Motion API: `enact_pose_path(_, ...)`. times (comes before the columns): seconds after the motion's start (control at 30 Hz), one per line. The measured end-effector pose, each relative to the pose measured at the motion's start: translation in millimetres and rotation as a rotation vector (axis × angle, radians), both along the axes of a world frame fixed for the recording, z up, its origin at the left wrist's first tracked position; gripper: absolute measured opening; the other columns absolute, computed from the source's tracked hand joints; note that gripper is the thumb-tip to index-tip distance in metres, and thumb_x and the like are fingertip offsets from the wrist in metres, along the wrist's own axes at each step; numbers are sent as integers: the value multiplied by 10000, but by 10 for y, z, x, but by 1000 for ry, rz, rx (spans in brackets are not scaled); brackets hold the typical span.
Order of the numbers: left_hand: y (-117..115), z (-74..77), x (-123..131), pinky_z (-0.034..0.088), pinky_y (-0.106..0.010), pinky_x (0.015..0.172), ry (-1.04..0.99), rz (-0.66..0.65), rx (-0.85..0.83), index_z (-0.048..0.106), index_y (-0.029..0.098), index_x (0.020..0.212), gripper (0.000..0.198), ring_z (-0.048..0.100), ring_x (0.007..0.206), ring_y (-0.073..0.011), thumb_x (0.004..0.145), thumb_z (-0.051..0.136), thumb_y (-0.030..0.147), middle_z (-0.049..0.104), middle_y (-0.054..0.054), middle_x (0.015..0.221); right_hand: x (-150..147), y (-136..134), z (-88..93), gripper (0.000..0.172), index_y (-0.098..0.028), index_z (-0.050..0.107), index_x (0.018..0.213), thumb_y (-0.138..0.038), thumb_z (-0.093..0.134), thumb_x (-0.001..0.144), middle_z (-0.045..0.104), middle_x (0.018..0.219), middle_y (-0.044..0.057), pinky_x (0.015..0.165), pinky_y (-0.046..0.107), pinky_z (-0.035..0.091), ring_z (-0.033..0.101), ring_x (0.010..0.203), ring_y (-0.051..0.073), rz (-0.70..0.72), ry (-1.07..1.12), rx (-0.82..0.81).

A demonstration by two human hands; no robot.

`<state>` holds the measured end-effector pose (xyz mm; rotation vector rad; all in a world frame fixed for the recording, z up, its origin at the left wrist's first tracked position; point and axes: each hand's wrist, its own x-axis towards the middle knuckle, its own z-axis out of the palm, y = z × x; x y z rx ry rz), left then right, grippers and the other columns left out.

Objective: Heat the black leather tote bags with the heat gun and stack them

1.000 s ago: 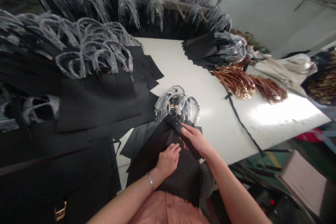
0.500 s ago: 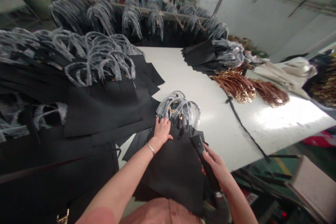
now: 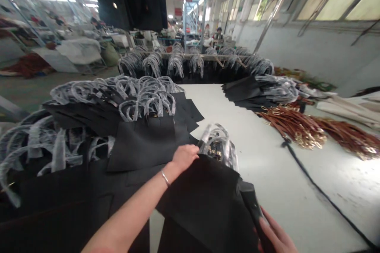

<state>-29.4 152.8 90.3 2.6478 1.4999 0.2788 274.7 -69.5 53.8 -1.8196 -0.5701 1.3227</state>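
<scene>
Head view: both hands on the top black bag point(image 3: 204, 201) at the near edge of the white table point(image 3: 261, 174).

The left hand point(image 3: 185, 157) curls its fingers over the bag's far edge, just short of its plastic-wrapped handles point(image 3: 219, 146). The right hand point(image 3: 274, 235), partly cut off by the frame, grips a black strap point(image 3: 251, 203) at the bag's right side. This looks like the handling of one bag off a pile, and moving it calls for keeping the handles from snagging. Left of the bag lies a stack of black bags point(image 3: 145, 146). Well to its right are brown straps point(image 3: 293, 126) and a black cord point(image 3: 311, 182).
</scene>
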Motion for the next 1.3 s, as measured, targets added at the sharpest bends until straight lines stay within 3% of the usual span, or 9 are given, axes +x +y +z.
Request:
enact_pose_path(0.1, 375, 391, -636, 457, -381, 800, 43, 303, 155, 604, 209, 863, 84, 618, 939, -276, 911, 597, 277, 673, -73, 919, 23, -10, -2, 1014, -208, 395, 1502, -693, 721, 674, 626, 679, -19, 469, 280, 435, 560, 496, 154, 91, 48, 15)
enact_pose_path(0.2, 618, 423, -957, 397, -513, 985, -61, 620, 429, 585, 162, 1052, 182, 510, 1173, -351, 881, 587, 225, 592, -159, 1211, 43, 30, 12, 1017, -203, 341, 1530, -640, 733, 699, 627, 715, -23, 494, 270, 450, 576, 535, 144, 217, 100, -4)
enact_pose_path(0.3, 399, 18, -707, 425, -461, 1021, -188, 442, 318, 586, 154, 1086, 214, 505, 1197, -308, 883, 569, 220, 567, -151, 1272, 8, 167, 58, 909, -234, 354, 1526, -578, 700, 760, 638, 760, -17, 490, 256, 448, 579, 522, 124, 293, 102, -41)
enact_pose_path(0.43, -410, -810, 14, 478, -376, 1031, -224, -36, -20, 634, 191, 1034, 154, 582, 1147, -223, 927, 526, 212, 639, -89, 1219, -73, 411, 98, 709, -235, 428, 1483, -503, 620, 855, 616, 742, -17, 431, 225, 413, 548, 463, 96, 385, 98, -88)
enact_pose_path(0.5, -780, -1133, 242, 492, -411, 1034, -242, -25, -39, 627, 187, 1105, 202, 585, 1165, -240, 922, 556, 233, 638, -90, 1253, -93, 514, 93, 651, -229, 445, 1469, -475, 594, 884, 608, 720, -17, 411, 212, 403, 537, 446, 89, 432, 110, -125)
enact_pose_path(0.6, -1081, -1382, 347, 496, -438, 1051, -320, 47, -7, 583, 164, 1218, 303, 570, 1209, -252, 936, 554, 271, 622, -119, 1288, -124, 661, 63, 616, -217, 447, 1462, -468, 559, 910, 611, 701, -12, 384, 203, 398, 528, 423, 88, 482, 135, -165)
enact_pose_path(0.87, -1216, -1397, 486, 551, -393, 933, -330, 116, 4, 561, 178, 1244, 311, 586, 1100, -248, 949, 562, 274, 648, -96, 1199, -340, 930, 71, 608, -239, 477, 1452, -452, 599, 895, 611, 727, -28, 427, 205, 441, 539, 456, 79, 439, 9, 10)
enact_pose_path(1.07, -1506, -1353, 769, 522, -321, 763, -426, 252, -50, 586, 203, 932, 32, 582, 890, -204, 943, 559, 217, 635, -42, 925, -244, 709, 205, 559, -219, 485, 1436, -419, 564, 920, 616, 706, -21, 373, 176, 401, 534, 419, 74, 583, 138, -160)
enact_pose_path(1.3, -1635, -1300, 947, 493, -322, 723, -484, 327, -127, 552, 209, 766, 141, 562, 817, -196, 872, 575, 119, 592, -22, 802, -438, 819, 29, 502, -149, 483, 1387, -394, 503, 949, 612, 663, -14, 338, 177, 407, 529, 387, 88, 495, 207, -183)
